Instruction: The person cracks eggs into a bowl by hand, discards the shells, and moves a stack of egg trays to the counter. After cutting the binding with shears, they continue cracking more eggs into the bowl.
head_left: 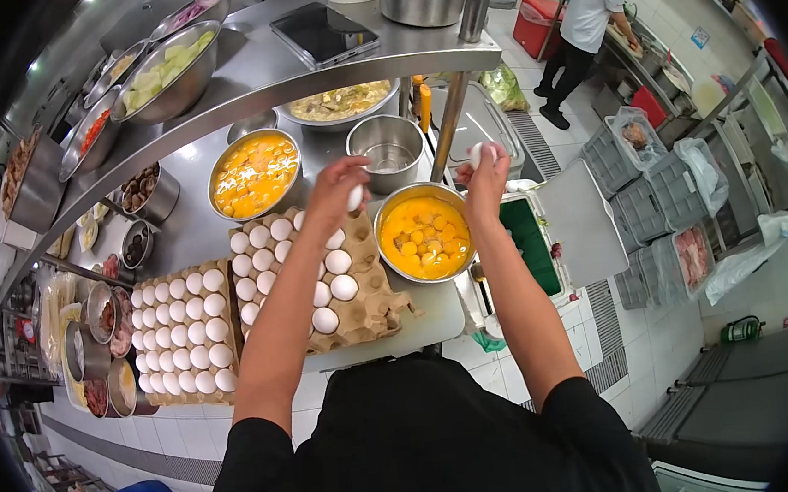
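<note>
My left hand (338, 184) is raised over the near egg tray (362, 315) and holds a white egg at its fingertips. Beyond the steel bowl of cracked yolks (424, 236), my right hand (486, 172) is closed around an egg or its shell (476, 152). The near cardboard tray is partly emptied, with white eggs left on its left side. A second, full egg tray (183, 332) lies to its left. Another bowl of cracked eggs (254, 174) stands farther back, next to an empty steel bowl (390, 146).
An overhead steel shelf (306, 72) carries bowls of vegetables, a tablet and a pot; its post (447, 121) rises by my right hand. A green bin (530, 240) sits right of the counter. Grey crates (659, 197) line the floor. Another person (585, 23) works in the back.
</note>
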`<state>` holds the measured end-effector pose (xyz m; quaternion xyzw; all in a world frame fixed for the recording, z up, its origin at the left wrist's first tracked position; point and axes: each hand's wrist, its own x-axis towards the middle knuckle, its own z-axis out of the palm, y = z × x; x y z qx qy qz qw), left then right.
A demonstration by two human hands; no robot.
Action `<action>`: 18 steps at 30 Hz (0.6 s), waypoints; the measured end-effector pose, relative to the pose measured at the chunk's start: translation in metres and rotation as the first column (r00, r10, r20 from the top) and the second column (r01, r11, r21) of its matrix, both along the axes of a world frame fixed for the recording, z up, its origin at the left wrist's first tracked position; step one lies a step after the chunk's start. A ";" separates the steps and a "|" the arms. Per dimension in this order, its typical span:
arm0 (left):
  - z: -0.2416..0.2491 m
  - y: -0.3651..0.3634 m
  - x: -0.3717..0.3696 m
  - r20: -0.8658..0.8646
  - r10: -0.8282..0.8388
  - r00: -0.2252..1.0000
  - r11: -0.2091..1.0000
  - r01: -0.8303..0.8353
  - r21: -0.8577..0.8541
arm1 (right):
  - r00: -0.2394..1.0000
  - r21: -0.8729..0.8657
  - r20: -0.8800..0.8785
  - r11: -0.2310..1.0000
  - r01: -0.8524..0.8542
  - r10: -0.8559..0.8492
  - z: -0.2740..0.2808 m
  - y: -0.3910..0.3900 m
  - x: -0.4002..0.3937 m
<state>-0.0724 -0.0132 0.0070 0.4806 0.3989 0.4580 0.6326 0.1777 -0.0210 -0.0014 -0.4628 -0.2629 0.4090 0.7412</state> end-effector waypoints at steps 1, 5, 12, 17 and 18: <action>0.002 0.002 0.013 0.001 -0.003 1.000 1.000 0.003 0.005 | 0.983 -0.002 -0.050 0.984 0.179 -0.179 -0.004 0.015 0.004; 0.012 0.006 0.062 -0.217 -0.078 0.973 0.983 0.111 0.145 | 0.985 -0.229 0.011 0.959 -0.168 0.175 -0.007 0.036 0.000; 0.025 0.007 0.083 -0.377 -0.159 0.913 0.892 0.296 0.341 | 0.767 -0.169 -0.138 0.748 -0.642 0.627 0.018 -0.028 0.011; 0.008 -0.008 0.072 -0.549 -0.136 0.825 0.856 0.377 0.354 | 0.640 -0.290 0.004 0.614 -0.734 0.768 0.001 -0.033 0.020; 0.004 -0.013 0.070 -0.566 -0.047 0.823 0.828 0.349 0.439 | 0.638 -0.291 0.000 0.610 -0.737 0.770 0.002 -0.034 0.020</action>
